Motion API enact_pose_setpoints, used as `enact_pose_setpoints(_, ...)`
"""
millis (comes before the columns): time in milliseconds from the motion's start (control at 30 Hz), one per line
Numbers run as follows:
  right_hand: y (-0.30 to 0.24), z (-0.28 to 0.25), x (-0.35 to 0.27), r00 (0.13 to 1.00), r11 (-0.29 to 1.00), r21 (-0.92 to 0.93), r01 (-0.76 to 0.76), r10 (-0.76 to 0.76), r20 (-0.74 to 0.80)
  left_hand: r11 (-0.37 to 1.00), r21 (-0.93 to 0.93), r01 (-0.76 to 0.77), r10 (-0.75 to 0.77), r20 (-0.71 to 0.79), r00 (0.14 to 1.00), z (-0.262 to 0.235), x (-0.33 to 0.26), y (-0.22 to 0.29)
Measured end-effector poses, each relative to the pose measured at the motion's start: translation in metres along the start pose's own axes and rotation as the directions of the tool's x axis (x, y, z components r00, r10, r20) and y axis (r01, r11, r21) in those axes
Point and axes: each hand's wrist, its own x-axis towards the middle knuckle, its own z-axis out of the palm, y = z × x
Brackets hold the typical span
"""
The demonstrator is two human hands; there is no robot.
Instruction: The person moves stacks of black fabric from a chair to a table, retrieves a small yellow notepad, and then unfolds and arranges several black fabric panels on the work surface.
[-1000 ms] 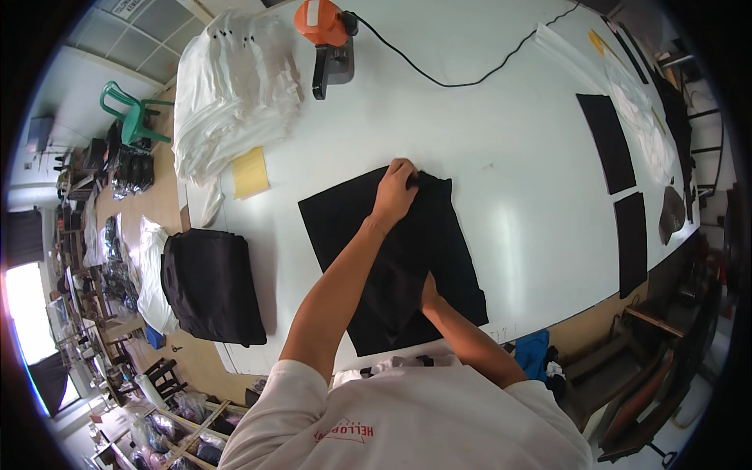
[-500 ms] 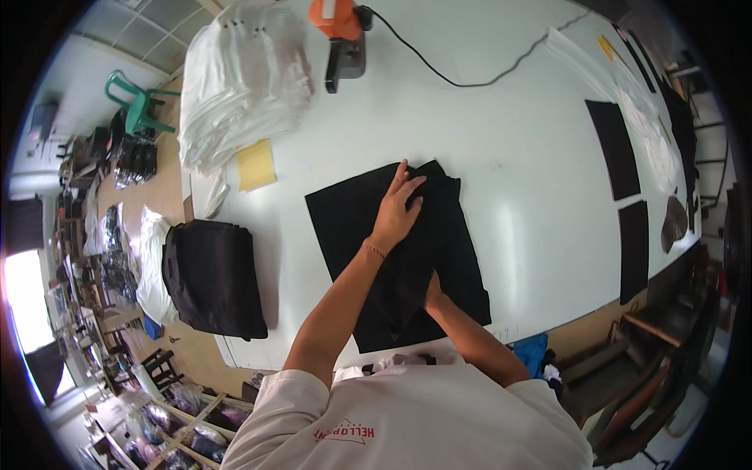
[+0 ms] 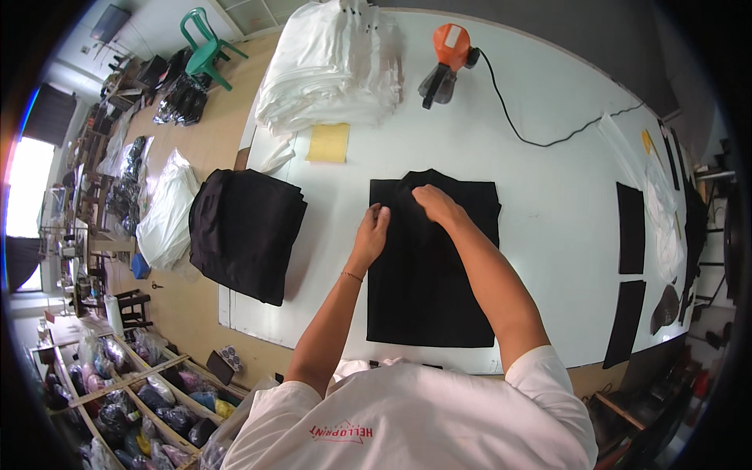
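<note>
A folded black shirt (image 3: 432,282) lies on the white table (image 3: 329,329) straight in front of me, its raised neck part at the far edge. My left hand (image 3: 371,235) is at the shirt's upper left side, fingers closed together against the fabric edge. Near the neck, my right hand (image 3: 435,204) has its fingers bent and pinched on the cloth. The fingertips of this hand are partly hidden by the hand itself. Left of it is a thick stack of folded black garments (image 3: 247,235).
A tall pile of white garments (image 3: 329,70) stands at the far left, with a yellow sheet (image 3: 327,143) by it. An orange corded tool (image 3: 450,51) stands at the back. Dark strips (image 3: 630,227) lie on the right. Beyond the table are a green chair (image 3: 207,51) and wooden bins (image 3: 157,399).
The shirt has gone from crooked and loosely folded to a squared rectangle. My right hand has moved from the near side up to the neck; my left hand has shifted to the left edge.
</note>
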Motion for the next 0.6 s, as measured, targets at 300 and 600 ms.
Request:
enact_pose_setpoints(300,-0.034,-0.08,-0.114,0.951,0.983,0.163,0.086,-0.032,-0.308,0.837,-0.547,0.036,-0.089,-0.071,0.993,-0.016,-0.023,0.001)
enact_pose_setpoints(600,-0.161,-0.199,-0.25,0.924,0.976,0.134,0.173,-0.114,-0.366,0.843,-0.491,-0.22,0.452,0.426,0.783,0.01,-0.088,0.17)
